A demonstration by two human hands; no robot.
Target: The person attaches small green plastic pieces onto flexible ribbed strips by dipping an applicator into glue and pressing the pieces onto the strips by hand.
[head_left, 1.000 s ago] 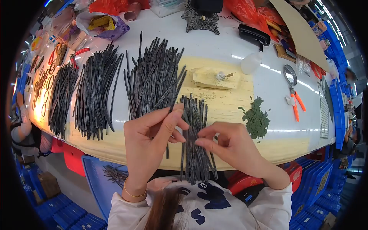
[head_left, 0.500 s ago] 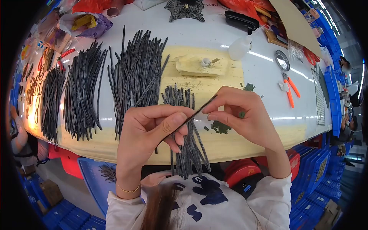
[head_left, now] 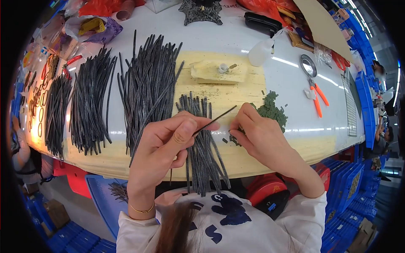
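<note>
The left hand (head_left: 158,147) pinches a black strip (head_left: 221,116) while the right hand (head_left: 266,138) curls near green pieces (head_left: 273,111), its fingers' hold unclear

Right of table: an orange-handled hand tool (head_left: 317,105) lay near a metallic ring (head_left: 302,65), and a wire rack (head_left: 351,105) lay farther to the right.
Far edge: a black case (head_left: 262,24) lay to the left of a tan cardboard sheet (head_left: 325,29).
Far left corner: a purple bag (head_left: 112,31) stood near a red plastic bag (head_left: 99,6).
Floor, left: a brown cardboard box (head_left: 57,213) stood near blue crates (head_left: 67,241).
</note>
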